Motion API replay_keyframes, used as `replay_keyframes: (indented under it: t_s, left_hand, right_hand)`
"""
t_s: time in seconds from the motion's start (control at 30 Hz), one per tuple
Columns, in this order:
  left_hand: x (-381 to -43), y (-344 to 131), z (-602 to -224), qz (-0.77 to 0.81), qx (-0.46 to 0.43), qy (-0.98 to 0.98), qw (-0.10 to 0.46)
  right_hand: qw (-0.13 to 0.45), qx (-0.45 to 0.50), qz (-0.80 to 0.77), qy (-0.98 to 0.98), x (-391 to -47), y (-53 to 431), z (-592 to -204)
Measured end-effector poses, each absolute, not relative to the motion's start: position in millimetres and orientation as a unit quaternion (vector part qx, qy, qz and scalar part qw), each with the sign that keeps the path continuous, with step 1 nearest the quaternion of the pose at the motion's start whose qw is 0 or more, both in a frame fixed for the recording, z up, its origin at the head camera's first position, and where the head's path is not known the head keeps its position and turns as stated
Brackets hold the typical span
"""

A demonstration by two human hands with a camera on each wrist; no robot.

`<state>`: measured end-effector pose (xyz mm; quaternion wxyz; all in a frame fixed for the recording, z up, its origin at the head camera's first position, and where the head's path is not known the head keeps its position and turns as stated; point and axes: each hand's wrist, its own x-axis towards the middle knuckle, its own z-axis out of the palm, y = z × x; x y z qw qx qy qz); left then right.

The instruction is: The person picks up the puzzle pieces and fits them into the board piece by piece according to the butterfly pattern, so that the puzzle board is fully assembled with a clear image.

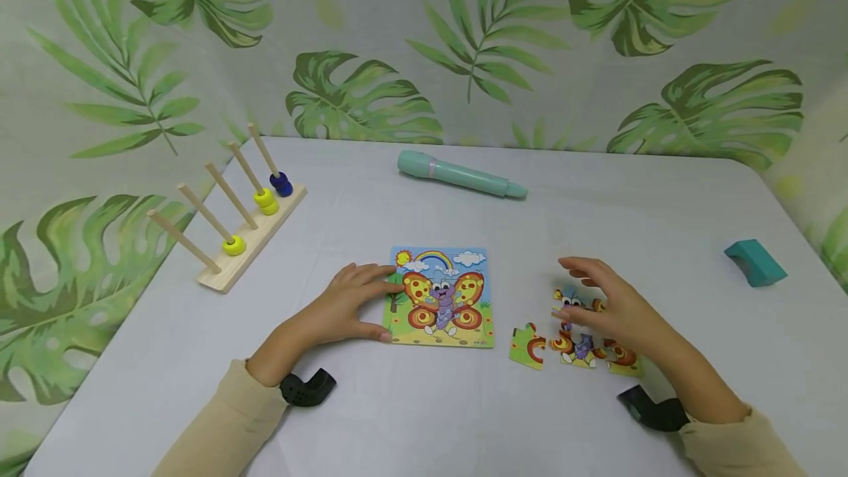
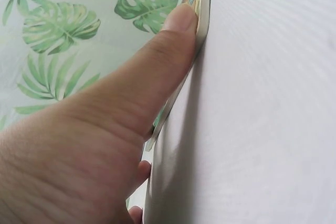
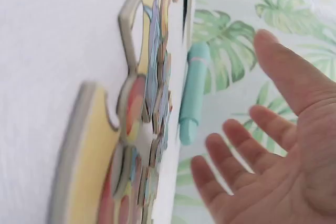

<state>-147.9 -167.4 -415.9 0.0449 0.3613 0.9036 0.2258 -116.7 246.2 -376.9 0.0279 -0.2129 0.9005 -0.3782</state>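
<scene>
A square butterfly picture board (image 1: 442, 297) lies flat at the middle of the table. My left hand (image 1: 347, 305) touches its left edge, the fingers fairly straight and spread on the corner area; in the left wrist view the thumb (image 2: 181, 19) rests along the board's edge. Over on the right, loose butterfly puzzle pieces (image 1: 583, 352) lie in a group, and one green corner piece (image 1: 528, 346) sits slightly apart toward the board. My right hand (image 1: 612, 300) hovers over this group with fingers spread and nothing held, hiding part of it; its palm shows in the right wrist view.
A wooden peg stand (image 1: 255, 241) with yellow and blue rings stands at the left. A mint-green flashlight-shaped tube (image 1: 464, 176) lies at the back, and a teal arched block (image 1: 756, 263) near the right edge. Leaf-patterned cloth hangs behind the white table.
</scene>
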Motion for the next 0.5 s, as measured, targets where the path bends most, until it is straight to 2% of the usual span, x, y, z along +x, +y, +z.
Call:
replay_keyframes:
  t_s: [0.23, 0.5]
  left_hand:
    - [-147.9, -166.9, -416.3, 0.229, 0.360, 0.903, 0.049]
    - [-147.6, -167.7, -415.3, 0.230, 0.362, 0.902, 0.046]
  right_hand:
    - [0.113, -0.192, -0.358, 0.907, -120.7, 261.3, -382.9]
    - [0.128, -0.201, -0.314, 0.919, -124.9, 269.0, -389.1]
